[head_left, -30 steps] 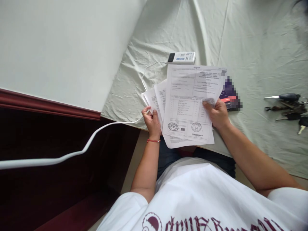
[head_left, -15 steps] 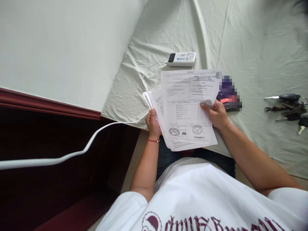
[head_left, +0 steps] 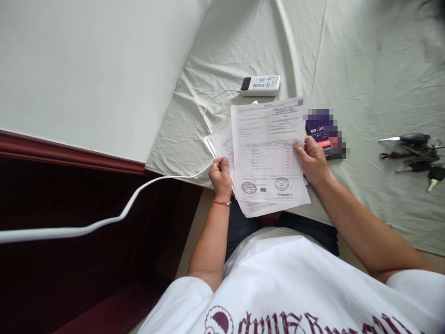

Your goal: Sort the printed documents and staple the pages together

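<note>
My left hand [head_left: 220, 176] is closed on the left edge of a stack of printed papers [head_left: 225, 140], its thumb on top. Over that stack lies a printed form [head_left: 267, 157] with two oval stamps near its bottom. The thumb and fingers of my right hand [head_left: 314, 160] pinch this form by its right edge. The papers are held above the table's front edge and my lap, and the form covers most of the sheets beneath. Just beyond my right hand a phone [head_left: 318, 132] with a lit screen rests on the cloth, partly pixelated.
A white power bank [head_left: 260, 86] with a thin cable lies beyond the papers. Several keys [head_left: 417, 153] are at the right on the pale green tablecloth [head_left: 368, 60]. A thick white cable [head_left: 114, 220] crosses the left side, below a white panel [head_left: 86, 69] with a dark red edge.
My right hand has shifted its grip to the form's right edge, and the form has moved slightly left and straightened. More of the phone screen shows. My left hand stays nearly in place.
</note>
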Demonstrator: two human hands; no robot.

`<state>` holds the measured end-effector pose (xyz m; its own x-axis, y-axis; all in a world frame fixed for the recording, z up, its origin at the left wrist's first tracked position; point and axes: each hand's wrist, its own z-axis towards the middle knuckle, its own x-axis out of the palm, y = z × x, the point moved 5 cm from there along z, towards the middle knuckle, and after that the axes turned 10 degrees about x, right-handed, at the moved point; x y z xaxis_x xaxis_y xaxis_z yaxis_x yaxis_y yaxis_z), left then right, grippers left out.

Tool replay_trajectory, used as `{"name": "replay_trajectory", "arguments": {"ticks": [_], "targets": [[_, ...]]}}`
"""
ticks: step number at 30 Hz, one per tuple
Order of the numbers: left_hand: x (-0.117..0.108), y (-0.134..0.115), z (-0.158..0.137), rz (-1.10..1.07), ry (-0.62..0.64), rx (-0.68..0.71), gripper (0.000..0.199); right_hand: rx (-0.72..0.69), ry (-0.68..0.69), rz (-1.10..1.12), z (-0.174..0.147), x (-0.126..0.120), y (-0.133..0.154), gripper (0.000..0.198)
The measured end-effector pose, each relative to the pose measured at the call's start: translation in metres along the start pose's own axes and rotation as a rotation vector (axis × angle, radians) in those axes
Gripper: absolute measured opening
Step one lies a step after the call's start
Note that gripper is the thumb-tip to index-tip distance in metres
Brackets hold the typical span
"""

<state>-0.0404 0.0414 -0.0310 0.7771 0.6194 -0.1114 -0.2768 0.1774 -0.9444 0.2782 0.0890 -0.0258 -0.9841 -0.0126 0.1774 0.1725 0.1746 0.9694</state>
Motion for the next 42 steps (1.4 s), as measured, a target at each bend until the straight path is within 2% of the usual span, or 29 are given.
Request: {"name": "replay_trajectory", "arguments": {"ticks": [9, 18, 23, 28, 30, 36, 42], "targets": [[-0.002, -0.003, 0.000, -0.001, 0.007, -0.007, 0.049, -0.016, 0.014, -0.086, 0.003, -0.002, -0.007, 0.043], [-0.001, -0.003, 0.002, 0.016, 0.027, 0.004, 0.043, -0.042, 0.063, -0.121, -0.001, 0.007, 0.007, 0.039], [-0.001, -0.002, 0.000, -0.040, 0.032, -0.038, 0.040, -0.086, 0.001, -0.216, 0.000, 0.002, 0.004, 0.039], [0.001, -0.005, -0.004, -0.203, 0.017, -0.128, 0.024, -0.107, -0.063, -0.239, -0.001, -0.003, 0.002, 0.036], [0.002, -0.008, -0.003, -0.218, 0.026, -0.123, 0.022, -0.110, -0.080, -0.231, -0.002, -0.004, 0.002, 0.035], [0.007, -0.012, -0.003, -0.182, 0.064, -0.009, 0.053, -0.100, -0.138, -0.221, -0.003, -0.005, 0.004, 0.038], [0.008, -0.006, -0.006, -0.201, 0.074, -0.019, 0.086, -0.088, -0.058, -0.199, -0.001, -0.004, 0.002, 0.036]]}}
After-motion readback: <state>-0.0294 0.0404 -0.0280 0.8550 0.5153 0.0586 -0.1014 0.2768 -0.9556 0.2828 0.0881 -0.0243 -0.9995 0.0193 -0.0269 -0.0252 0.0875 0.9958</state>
